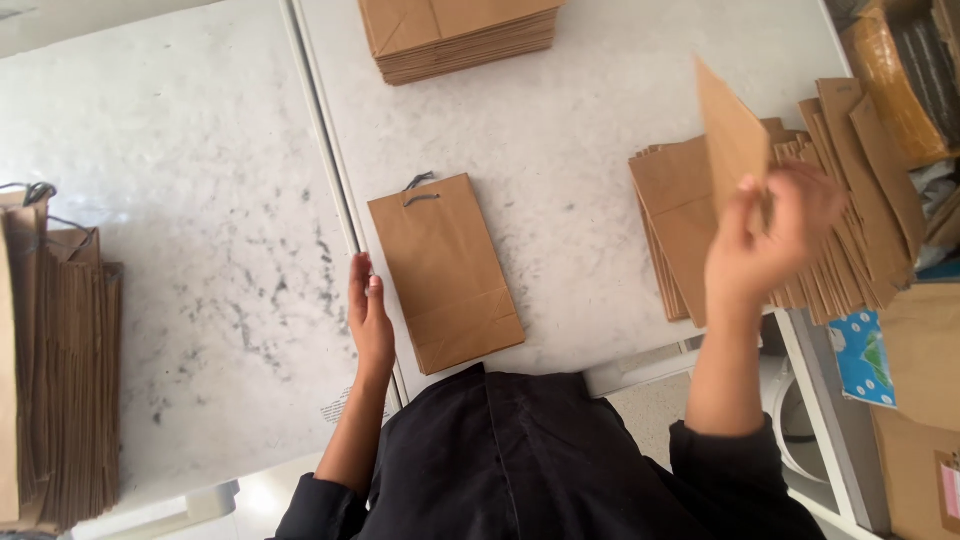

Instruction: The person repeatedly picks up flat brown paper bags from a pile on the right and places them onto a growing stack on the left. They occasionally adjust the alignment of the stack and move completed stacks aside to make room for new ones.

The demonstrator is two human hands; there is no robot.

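A flat brown paper bag with a dark cord handle lies on the white marble table in front of me. My left hand rests flat on the table just left of that bag, fingers together, holding nothing. My right hand is raised over the table's right side and pinches a brown paper bag held on edge. Under that hand sits a fanned stack of brown paper bags.
Another stack of flat bags sits at the far edge. A pile of handled bags stands at the far left on a second table. Cardboard boxes and packaging crowd the right edge.
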